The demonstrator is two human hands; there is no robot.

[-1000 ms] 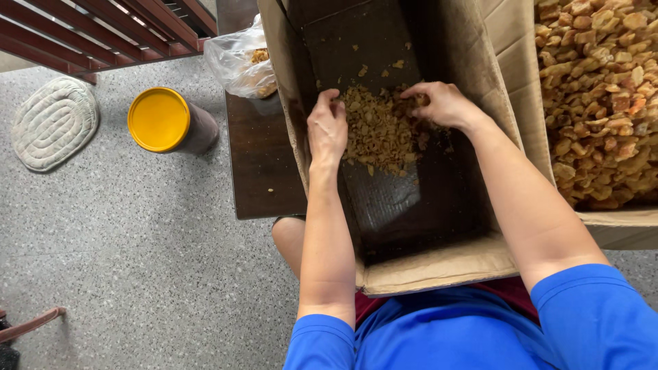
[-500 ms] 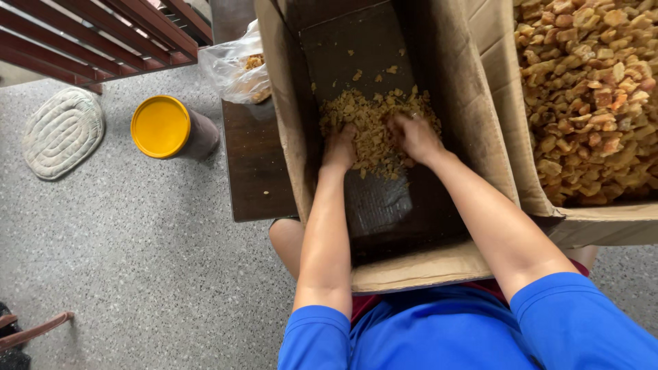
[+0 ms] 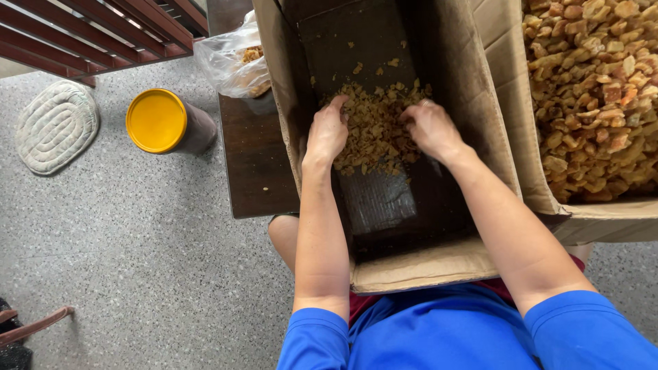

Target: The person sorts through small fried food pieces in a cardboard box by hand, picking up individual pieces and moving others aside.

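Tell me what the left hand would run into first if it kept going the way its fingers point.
The left hand points up the cardboard box, fingertips already in the pile of small crumbly golden pieces. It would likely push further into that pile first; beyond lie scattered crumbs and bare dark box bottom.

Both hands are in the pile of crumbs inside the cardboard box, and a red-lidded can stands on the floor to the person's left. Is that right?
Not quite: the lid of the can is yellow, not red, as the head view shows. The rest holds: the left hand and right hand are both in the crumbs inside the box, and the can stands on the floor to the person's left.
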